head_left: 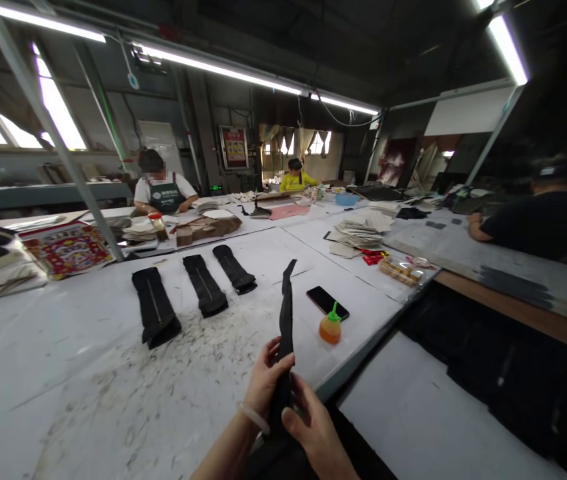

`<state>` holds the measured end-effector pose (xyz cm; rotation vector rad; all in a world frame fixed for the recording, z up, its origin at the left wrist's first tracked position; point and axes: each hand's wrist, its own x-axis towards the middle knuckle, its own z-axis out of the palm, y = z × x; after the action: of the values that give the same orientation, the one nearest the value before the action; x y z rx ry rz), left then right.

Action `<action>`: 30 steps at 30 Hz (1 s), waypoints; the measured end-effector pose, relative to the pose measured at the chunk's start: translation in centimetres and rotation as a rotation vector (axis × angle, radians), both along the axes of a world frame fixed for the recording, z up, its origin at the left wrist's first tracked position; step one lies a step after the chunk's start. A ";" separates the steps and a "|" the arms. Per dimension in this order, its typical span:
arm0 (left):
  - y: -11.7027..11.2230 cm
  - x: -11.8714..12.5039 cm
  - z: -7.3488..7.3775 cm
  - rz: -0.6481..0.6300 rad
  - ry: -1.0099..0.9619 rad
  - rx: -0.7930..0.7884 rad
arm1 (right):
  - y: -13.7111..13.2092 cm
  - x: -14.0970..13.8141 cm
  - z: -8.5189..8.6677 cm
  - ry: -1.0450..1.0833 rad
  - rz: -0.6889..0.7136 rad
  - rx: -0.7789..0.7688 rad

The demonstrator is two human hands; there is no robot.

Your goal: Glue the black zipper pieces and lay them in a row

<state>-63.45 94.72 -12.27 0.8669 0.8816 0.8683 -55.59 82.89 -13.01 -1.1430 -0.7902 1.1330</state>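
Observation:
My left hand (265,380) and my right hand (313,427) both grip a long black strip of material (286,320), which stands upright near the table's front edge. The left hand's fingers and thumb wrap round its middle. My right hand pinches the lower part, just below the left. On the white, glue-stained table (88,373) beyond lie three stacks of black strips with a pale centre line: one at the left (155,315), one in the middle (205,285) and one at the right (234,268).
An orange glue bottle with a green nozzle (331,327) and a black phone (327,301) lie right of the strip. Piles of pale cut pieces (361,233) sit further back. Three other people work at the far and right tables. A slanted metal post (63,153) rises at left.

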 end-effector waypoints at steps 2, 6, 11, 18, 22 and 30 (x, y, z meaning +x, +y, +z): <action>0.2 0.2 -0.7 0.089 -0.006 -0.010 | 0.8 -0.7 0.8 0.057 -0.015 -0.002; 0.9 -1.3 -1.1 -0.004 -0.039 -0.306 | 1.8 0.1 0.8 0.347 0.039 -0.031; 0.8 -1.7 -0.9 -0.330 -0.121 -0.611 | 1.8 2.3 -0.6 0.538 0.146 -0.125; 1.0 1.0 -1.8 -0.320 -0.138 -0.740 | -2.3 3.1 -1.1 -0.320 -0.227 -0.039; 0.7 1.8 -1.2 -0.365 -0.195 -0.753 | -4.1 3.5 -0.6 -1.001 -0.215 0.131; -0.2 2.8 -1.9 -0.344 -0.280 -0.834 | -1.7 4.0 0.8 -1.212 -0.166 0.192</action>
<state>-60.62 94.55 -14.15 0.1457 0.7204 0.2513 -51.59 81.20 -12.21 -1.6642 -1.6232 0.1002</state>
